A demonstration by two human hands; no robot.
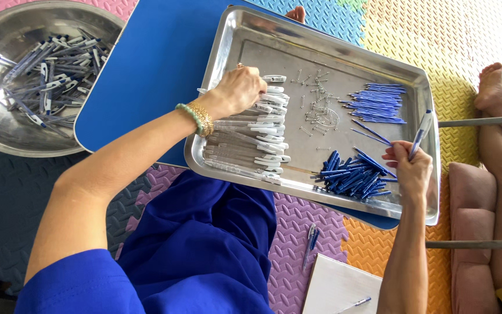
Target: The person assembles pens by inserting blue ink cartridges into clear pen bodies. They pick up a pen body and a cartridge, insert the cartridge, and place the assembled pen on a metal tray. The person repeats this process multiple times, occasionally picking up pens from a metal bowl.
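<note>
A rectangular steel tray [236,35] lies on a low blue table [158,64]. My left hand [238,90], with a green and a gold bracelet on the wrist, rests fingers curled on a row of clear pen barrels with white clips [257,142]. My right hand [409,168] holds an assembled blue and white pen [420,134] upright over the tray's right side. A heap of blue pen tips [350,174] lies just left of it. Small metal springs [318,104] are scattered mid-tray, and thin blue refills [379,103] lie beyond them.
A round steel bowl [1,125] at the left holds several finished pens [53,72]. One pen [310,244] lies on the foam floor mat beside a white board [338,288]. Another person's bare foot and leg [495,116] stretch along the right edge.
</note>
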